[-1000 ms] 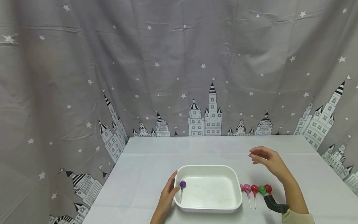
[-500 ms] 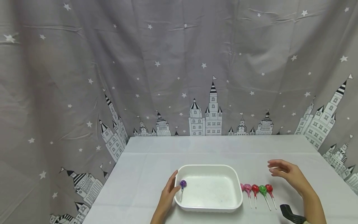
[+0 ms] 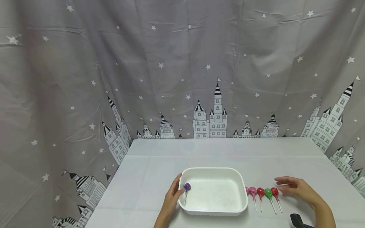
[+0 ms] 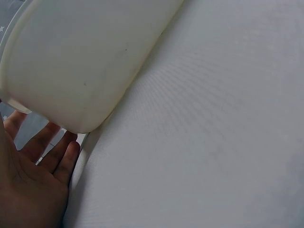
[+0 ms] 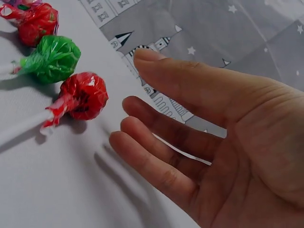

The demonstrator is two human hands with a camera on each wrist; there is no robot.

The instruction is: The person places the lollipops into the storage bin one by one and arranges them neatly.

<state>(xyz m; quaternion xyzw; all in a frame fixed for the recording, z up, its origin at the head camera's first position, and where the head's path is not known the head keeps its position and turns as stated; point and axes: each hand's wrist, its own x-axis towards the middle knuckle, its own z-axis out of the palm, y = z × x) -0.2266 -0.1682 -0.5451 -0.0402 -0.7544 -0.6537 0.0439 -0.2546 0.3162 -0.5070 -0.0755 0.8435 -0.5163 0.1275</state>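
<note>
Hands unclenched: left hand [image 3: 171, 198] flat against white tray [image 3: 214, 169], right hand [image 3: 296, 188] beside unlabelled lollipops [image 3: 263, 193]

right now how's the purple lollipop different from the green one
The purple lollipop lies inside the white tray, by its left wall near the left hand; the green lollipop lies on the table right of the tray. The purple one lies alone, while the green one sits in a row between two red ones. Both are wrapped, on white sticks.
</note>
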